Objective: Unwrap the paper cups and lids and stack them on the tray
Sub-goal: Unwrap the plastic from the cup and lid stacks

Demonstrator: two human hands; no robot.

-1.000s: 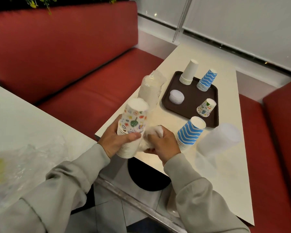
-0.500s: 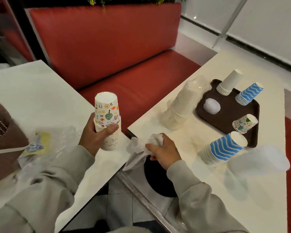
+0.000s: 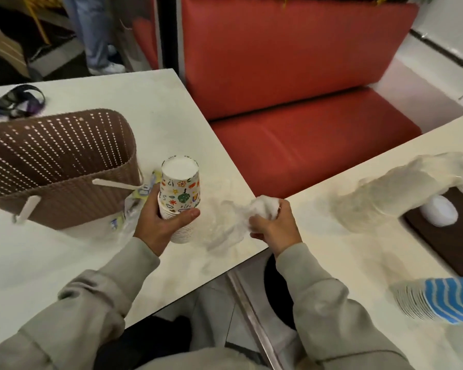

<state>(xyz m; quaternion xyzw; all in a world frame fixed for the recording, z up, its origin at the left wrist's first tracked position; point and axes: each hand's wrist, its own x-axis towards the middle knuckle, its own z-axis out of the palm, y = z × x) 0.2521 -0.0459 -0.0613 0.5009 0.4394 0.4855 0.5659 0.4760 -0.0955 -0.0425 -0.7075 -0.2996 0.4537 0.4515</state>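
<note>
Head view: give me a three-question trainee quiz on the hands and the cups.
1. True or false: the stack of doodle-printed white paper cups stands on the dark brown tray.
2. What does the right hand grip? A) a lid B) the crumpled clear plastic wrapper C) nothing
3. Fill in: the blue-and-white striped paper cup stack lies on its ____.
Key: 1 false, the left hand holds it near the brown woven basket; 2 B; 3 side.
</note>
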